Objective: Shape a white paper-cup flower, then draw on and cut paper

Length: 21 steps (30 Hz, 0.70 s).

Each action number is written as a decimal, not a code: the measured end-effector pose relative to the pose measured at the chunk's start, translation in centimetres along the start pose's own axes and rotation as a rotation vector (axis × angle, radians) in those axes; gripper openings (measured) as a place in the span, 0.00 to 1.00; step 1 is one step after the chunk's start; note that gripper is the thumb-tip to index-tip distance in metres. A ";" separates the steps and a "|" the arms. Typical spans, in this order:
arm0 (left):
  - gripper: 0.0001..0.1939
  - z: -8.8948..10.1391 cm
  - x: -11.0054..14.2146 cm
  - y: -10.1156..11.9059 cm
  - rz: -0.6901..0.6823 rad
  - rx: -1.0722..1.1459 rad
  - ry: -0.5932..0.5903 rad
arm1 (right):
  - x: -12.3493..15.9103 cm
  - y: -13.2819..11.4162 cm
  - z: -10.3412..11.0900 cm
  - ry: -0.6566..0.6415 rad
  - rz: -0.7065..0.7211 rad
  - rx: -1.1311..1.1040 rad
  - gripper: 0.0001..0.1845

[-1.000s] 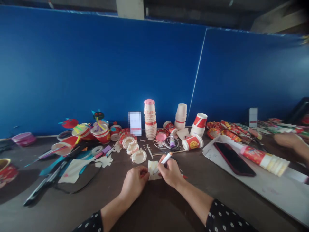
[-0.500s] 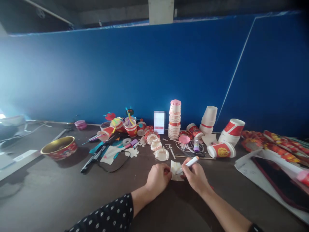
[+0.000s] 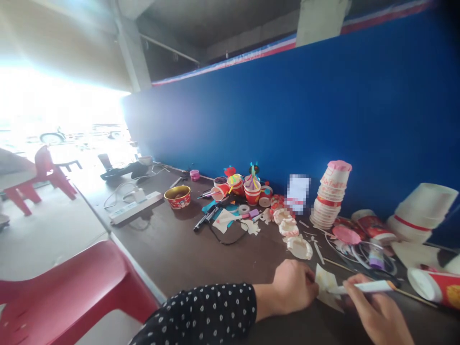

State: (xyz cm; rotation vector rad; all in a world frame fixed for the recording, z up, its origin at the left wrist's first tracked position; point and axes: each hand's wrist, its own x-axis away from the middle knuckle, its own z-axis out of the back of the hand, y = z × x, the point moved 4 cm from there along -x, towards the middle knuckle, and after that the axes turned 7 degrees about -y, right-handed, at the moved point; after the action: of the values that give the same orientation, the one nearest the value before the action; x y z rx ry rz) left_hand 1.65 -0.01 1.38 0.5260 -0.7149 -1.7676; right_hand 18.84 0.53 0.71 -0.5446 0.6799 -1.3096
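Observation:
A small cream piece of paper [image 3: 324,277] lies low on the dark table, its left edge pinched between the thumb and fingers of my left hand [image 3: 293,286]. My right hand [image 3: 381,310] grips a white marker [image 3: 375,286] with an orange end. The marker slants across, its tip at the paper; whether it touches is too blurred to tell. Just beyond my left hand sit several cut paper-cup bases [image 3: 299,247] with ragged rims. Thin white paper scraps [image 3: 317,251] lie past the paper piece.
Behind stand a tall stack of paper cups [image 3: 327,196], a glue stick [image 3: 376,258] and tipped cups. Further left are black pens [image 3: 205,218], decorated cups [image 3: 252,191], a red-and-gold bowl [image 3: 178,197] and a power strip [image 3: 136,208]. A red chair [image 3: 82,287] stands beside the table edge.
My view has swung left, bringing the red chair and power strip into sight and shifting the table things rightward. Both hands still hold the paper and the marker.

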 end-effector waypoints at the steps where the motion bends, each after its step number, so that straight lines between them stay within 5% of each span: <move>1: 0.13 0.0 0.0 0.0 0.003 -0.004 0.003 | 0.0 -0.1 0.0 0.001 -0.003 -0.001 0.16; 21: 0.09 -0.6 -0.8 -0.3 -0.028 -0.002 -0.042 | 1.4 -2.1 -0.4 0.096 -0.036 -0.422 0.09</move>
State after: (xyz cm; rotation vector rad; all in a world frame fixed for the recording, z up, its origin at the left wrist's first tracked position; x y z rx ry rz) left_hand 2.09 0.64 0.77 0.5008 -0.7384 -1.8103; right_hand 17.32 -1.19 1.73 -0.8404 1.0404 -1.2351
